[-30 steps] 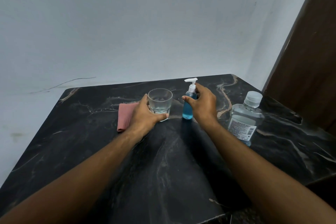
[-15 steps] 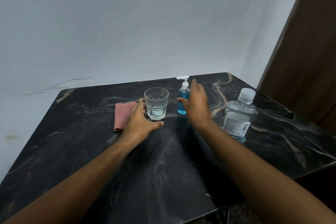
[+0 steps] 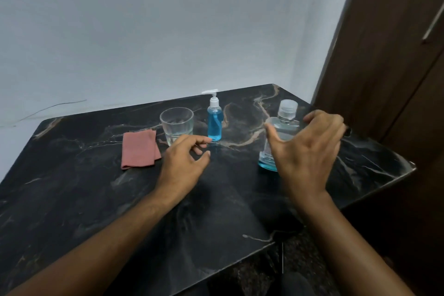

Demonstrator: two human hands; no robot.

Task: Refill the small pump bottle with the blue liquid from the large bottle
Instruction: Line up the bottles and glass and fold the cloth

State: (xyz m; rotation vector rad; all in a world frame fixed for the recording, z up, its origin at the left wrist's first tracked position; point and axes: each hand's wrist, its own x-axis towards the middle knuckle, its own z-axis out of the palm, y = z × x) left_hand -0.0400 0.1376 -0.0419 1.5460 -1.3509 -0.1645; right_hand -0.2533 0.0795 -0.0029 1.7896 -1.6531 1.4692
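Small pump bottle (image 3: 214, 122) stands upright on the black marbled table (image 3: 72, 199), between the drinking glass (image 3: 177, 125) and the large bottle (image 3: 280, 137), apart from both. From the head view it looks light and easy to tip, a narrow clear plastic body mostly full of blue liquid under a white pump top; taking it round the body while the other hand turns the collar seems the safest hold. The large bottle looks like stiff, smooth plastic and light, with only a shallow blue layer at its base; its flat sides suit a grasp round the middle. The right hand (image 3: 305, 151) is spread wide just in front of it, holding nothing; whether it touches I cannot tell. The left hand (image 3: 182, 163) hovers loosely curled, empty, near the glass. Count: two bottles, one glass, one folded pink cloth (image 3: 139, 149), two hands.
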